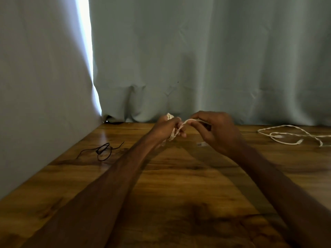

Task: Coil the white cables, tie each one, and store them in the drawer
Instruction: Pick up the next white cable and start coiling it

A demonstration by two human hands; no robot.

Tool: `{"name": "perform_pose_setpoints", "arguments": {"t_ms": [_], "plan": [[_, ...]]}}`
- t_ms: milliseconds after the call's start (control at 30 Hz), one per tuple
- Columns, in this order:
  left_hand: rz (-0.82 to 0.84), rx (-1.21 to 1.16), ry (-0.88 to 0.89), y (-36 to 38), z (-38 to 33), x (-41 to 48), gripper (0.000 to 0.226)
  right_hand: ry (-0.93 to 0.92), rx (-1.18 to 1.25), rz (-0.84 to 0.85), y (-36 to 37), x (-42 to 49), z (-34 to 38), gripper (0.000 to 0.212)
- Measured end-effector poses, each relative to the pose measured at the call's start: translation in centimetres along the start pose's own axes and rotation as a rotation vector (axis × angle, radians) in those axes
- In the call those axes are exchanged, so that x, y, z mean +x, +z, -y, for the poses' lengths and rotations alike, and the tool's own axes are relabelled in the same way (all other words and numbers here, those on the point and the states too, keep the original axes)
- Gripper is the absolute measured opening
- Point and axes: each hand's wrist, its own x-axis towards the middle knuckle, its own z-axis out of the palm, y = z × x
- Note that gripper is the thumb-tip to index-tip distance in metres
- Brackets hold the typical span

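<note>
My two bare forearms reach forward over the wooden table [179,185], and my hands meet above it at the white cable [172,134]. My left hand [164,128] has its fingers curled tightly around the cable, which is gathered into a small bundle; a bit of it sticks out above my fist. My right hand [216,131] is just to the right of the bundle and pinches a loose strand of the same cable between thumb and fingers, with the strand stretched between both hands. Below and to the right of the bundle is a small pale piece, too blurred to identify. Left of the bundle, well apart, a thin black cord [103,151] lies on the table. Far to the right of the bundle lies a second white cable [290,136], loose and not coiled. Behind the bundle hangs a grey-green curtain [197,59].
</note>
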Motion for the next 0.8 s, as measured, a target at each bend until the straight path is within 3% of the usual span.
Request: {"name": "perform_pose_setpoints", "arguments": {"t_ms": [100,300,400,567,700,800], "plan": [[0.212,-0.028,-0.002,1.6,-0.8,-0.7,0.040,-0.018,0.009,-0.109,-0.9,0.0,-1.1,0.026],[0.687,-0.262,-0.106,2.7,-1.0,-1.5,0.080,0.081,0.032,-0.161,-0.9,-0.4,-2.3,0.019],[0.827,-0.339,-0.125,2.5,-1.6,-1.7,0.067,0.166,0.171,-0.131,-0.1,-0.8,-2.7,0.021],[0.769,-0.431,-0.134,2.4,-1.9,-1.9,0.049,0.245,0.423,0.004,1.8,-1.2,-2.1,0.020],[0.721,-0.617,-0.124,1.8,-2.7,-1.9,0.041,0.422,0.409,0.156,3.0,-2.1,-1.3,0.025],[0.587,-0.613,-0.108,1.9,-2.6,-1.6,0.040,0.483,0.376,0.294,3.3,-2.2,0.2,0.024]]}}
